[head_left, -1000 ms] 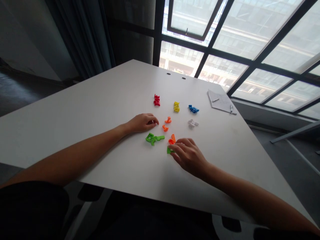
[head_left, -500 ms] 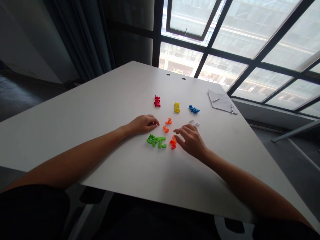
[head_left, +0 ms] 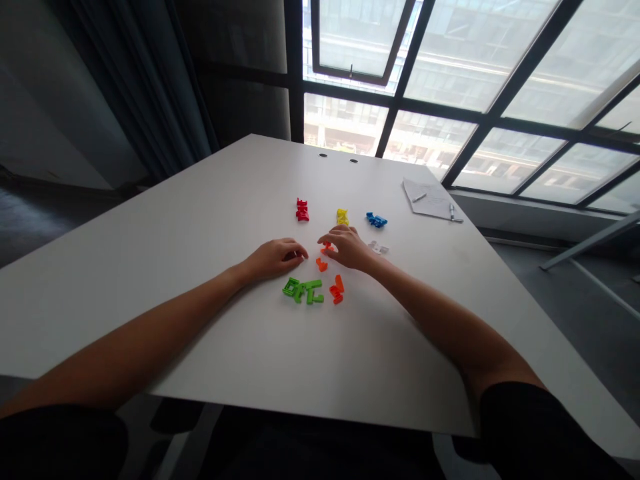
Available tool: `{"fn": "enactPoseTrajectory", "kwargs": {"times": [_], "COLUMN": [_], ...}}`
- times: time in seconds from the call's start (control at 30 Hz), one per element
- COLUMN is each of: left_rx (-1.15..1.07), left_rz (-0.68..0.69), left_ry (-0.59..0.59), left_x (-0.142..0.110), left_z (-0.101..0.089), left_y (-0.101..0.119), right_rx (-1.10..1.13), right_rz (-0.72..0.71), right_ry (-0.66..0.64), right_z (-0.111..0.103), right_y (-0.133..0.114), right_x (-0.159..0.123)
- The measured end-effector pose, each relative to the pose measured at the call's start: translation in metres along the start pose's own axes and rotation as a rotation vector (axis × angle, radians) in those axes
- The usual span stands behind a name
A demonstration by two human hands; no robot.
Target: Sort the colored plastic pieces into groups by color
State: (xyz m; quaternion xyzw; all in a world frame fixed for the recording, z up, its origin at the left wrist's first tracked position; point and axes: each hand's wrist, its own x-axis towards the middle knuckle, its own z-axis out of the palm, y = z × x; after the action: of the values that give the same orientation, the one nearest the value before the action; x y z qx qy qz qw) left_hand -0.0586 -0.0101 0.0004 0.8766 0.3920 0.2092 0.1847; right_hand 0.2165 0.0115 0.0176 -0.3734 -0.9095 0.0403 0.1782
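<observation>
My left hand (head_left: pixel 274 258) rests on the white table (head_left: pixel 240 207), its fingers loosely curled and apart, with nothing visible in them. My right hand (head_left: pixel 347 247) reaches over an orange plastic piece (head_left: pixel 327 247), thumb and forefinger on either side of it. Whether they touch the piece is hard to make out. Just nearer lies a second orange piece (head_left: pixel 321 265). Two more orange-red pieces (head_left: pixel 337 293) lie close together, to the right of a cluster of green plastic pieces (head_left: pixel 304 291). A clear or white piece (head_left: pixel 379 247) sits right of my right hand.
Farther back are red pieces (head_left: pixel 302 210), yellow pieces (head_left: pixel 343 216) partly behind my right hand, and blue pieces (head_left: pixel 377 219). Paper (head_left: pixel 430 200) with pens lies at the right edge of the table. Large windows (head_left: pixel 445 60) stand beyond it.
My right hand has moved away from the near orange-red pieces, forward and left to the far orange piece. My left hand stays in place. The view has shifted slightly.
</observation>
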Motion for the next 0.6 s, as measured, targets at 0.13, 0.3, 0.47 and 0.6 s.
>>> {"fn": "enactPoseTrajectory", "kwargs": {"times": [0.13,0.3,0.47,0.6], "left_rx": [-0.013,-0.024,-0.017,0.002], "left_rz": [0.000,-0.005,-0.003,0.000], "left_ry": [-0.008,-0.008,-0.007,-0.004], "left_x": [0.000,0.000,0.000,0.000], "left_z": [0.000,-0.001,-0.001,-0.001], "left_y": [0.001,0.001,0.003,0.003], "right_rx": [-0.046,-0.057,-0.082,0.002], "right_rz": [0.136,0.245,0.264,0.136], "right_ry": [0.075,0.121,0.239,0.181], "right_z": [0.009,0.008,-0.008,-0.020], "right_y": [0.014,0.027,0.019,-0.005], "right_x": [-0.007,-0.013,-0.012,-0.032]}}
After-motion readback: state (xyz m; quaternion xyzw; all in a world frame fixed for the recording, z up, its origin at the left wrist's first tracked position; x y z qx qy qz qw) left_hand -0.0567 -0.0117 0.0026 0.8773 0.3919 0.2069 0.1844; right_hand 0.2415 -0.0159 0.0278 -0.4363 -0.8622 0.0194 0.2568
